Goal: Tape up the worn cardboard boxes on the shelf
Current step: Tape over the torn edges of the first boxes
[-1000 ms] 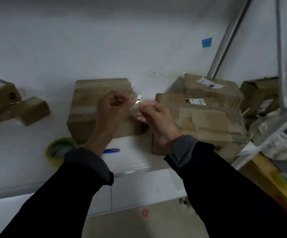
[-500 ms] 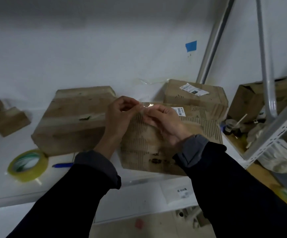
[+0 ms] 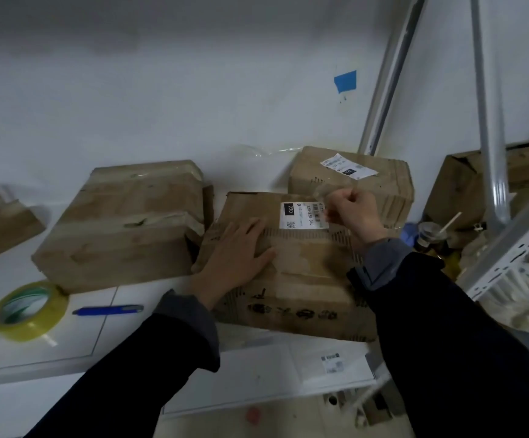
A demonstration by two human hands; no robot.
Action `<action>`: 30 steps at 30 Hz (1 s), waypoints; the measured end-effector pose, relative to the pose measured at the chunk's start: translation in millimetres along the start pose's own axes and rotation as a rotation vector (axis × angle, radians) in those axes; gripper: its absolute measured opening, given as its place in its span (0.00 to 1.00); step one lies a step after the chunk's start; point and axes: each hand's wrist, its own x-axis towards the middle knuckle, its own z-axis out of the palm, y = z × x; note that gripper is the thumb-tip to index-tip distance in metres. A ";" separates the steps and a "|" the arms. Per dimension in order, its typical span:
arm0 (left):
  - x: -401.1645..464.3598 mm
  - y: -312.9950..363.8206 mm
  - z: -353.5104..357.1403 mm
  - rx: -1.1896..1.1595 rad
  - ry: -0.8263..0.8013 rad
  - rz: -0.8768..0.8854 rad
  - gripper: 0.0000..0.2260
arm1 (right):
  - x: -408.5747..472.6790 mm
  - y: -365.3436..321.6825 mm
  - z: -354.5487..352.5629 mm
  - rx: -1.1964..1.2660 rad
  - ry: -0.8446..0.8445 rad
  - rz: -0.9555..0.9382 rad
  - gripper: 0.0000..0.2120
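Note:
A worn cardboard box point(image 3: 301, 273) with a white label lies on the white shelf point(image 3: 98, 339) in front of me. My left hand point(image 3: 239, 251) rests flat on the box's top, fingers straight. My right hand point(image 3: 353, 213) is curled over the box's far right corner beside the label and pinches a clear strip of tape point(image 3: 323, 197) that is hard to see. A larger taped box point(image 3: 124, 222) sits to the left. A roll of yellowish tape point(image 3: 27, 311) lies at the shelf's left front.
A blue pen point(image 3: 108, 310) lies between the roll and the box. Another labelled box point(image 3: 351, 178) stands behind, more boxes at far left point(image 3: 0, 219) and far right point(image 3: 465, 184). Metal shelf posts point(image 3: 490, 121) rise at right, with a cup and straw point(image 3: 430, 232) beside them.
My hands came apart. The left dropped flat onto the box top, the right carried the tape strip to the box's far right corner. The view tilted down and closer.

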 end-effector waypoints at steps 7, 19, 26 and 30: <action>-4.1 -10.1 3.5 0.052 0.022 0.055 0.31 | 10.0 21.2 -6.0 -0.094 -0.067 0.013 0.04; 30.9 17.0 -28.9 -0.088 0.034 0.170 0.11 | 11.6 -11.4 4.7 -0.678 -0.285 -0.268 0.13; 47.6 17.8 -44.6 0.131 -0.317 0.200 0.17 | 18.9 -29.6 12.6 -0.965 -0.414 -0.323 0.23; 46.3 16.1 -45.8 0.142 -0.313 0.252 0.23 | 24.1 -32.0 2.7 -0.965 -0.447 -0.347 0.33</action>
